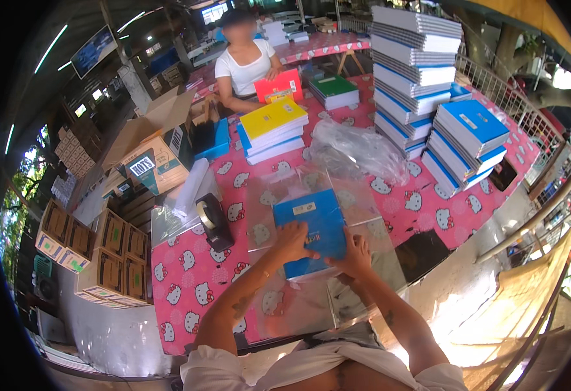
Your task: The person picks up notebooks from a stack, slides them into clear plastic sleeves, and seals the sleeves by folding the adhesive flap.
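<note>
A blue notebook (pixel 310 215) with a small pale label lies in front of me, its pale page edges showing at the near side. Under and around it, clear plastic sheets (pixel 371 287) cover part of the pink patterned tablecloth. My left hand (pixel 292 242) rests on the left part of the cover, fingers stretched over it. At the lower right edge, my right hand (pixel 354 253) has its fingers curled against the notebook, gripping that side. Left of the notebook stands a black tape dispenser (pixel 214 221) with a roll of tape.
Tall notebook stacks (pixel 412 85) and a shorter blue-topped stack (pixel 473 127) stand at the right. Crumpled plastic (pixel 357 151) lies mid-table, near yellow-topped notebooks (pixel 273 118) and green ones (pixel 333 86). Across the table a person (pixel 249 65) handles a red book (pixel 279 86). Cardboard boxes (pixel 158 159) stand left.
</note>
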`<control>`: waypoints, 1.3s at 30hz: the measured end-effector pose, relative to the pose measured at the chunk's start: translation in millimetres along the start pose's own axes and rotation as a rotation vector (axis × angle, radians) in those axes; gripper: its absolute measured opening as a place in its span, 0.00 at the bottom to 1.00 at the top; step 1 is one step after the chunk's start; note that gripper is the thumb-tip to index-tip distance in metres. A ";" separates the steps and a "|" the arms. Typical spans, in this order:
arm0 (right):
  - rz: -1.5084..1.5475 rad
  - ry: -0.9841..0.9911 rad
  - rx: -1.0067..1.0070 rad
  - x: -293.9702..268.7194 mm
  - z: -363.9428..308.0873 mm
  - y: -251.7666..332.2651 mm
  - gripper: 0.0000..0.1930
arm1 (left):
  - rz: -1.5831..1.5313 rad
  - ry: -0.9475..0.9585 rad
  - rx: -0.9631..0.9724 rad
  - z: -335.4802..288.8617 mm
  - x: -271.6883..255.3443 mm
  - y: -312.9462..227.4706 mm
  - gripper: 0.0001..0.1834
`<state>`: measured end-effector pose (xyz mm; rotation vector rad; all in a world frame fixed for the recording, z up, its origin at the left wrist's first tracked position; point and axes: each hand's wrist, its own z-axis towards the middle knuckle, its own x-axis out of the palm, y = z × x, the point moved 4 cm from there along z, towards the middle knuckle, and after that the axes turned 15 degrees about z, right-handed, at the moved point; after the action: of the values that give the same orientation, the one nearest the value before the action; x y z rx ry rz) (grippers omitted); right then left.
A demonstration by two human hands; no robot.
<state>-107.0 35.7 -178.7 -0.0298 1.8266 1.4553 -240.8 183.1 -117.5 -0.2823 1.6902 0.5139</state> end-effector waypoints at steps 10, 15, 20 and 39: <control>0.888 0.299 0.146 -0.1 104.0 -36.7 0.49 | -1.672 -0.173 -0.706 20.2 99.8 58.3 0.43; 1.356 0.278 0.014 -30.9 68.8 -4.7 0.41 | -1.659 -0.439 -0.688 -35.4 15.0 45.1 0.34; 1.120 0.430 -0.321 -89.9 36.4 41.4 0.43 | -1.620 -0.542 -0.308 -87.9 -46.5 35.8 0.37; 1.181 0.954 -0.193 17.3 79.3 116.8 0.43 | -0.978 -1.181 -0.942 -195.1 -77.2 -76.3 0.39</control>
<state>-129.7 149.4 -96.3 0.3819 2.6161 2.7643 -360.4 14.7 -32.8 -1.1352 -0.0165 0.5088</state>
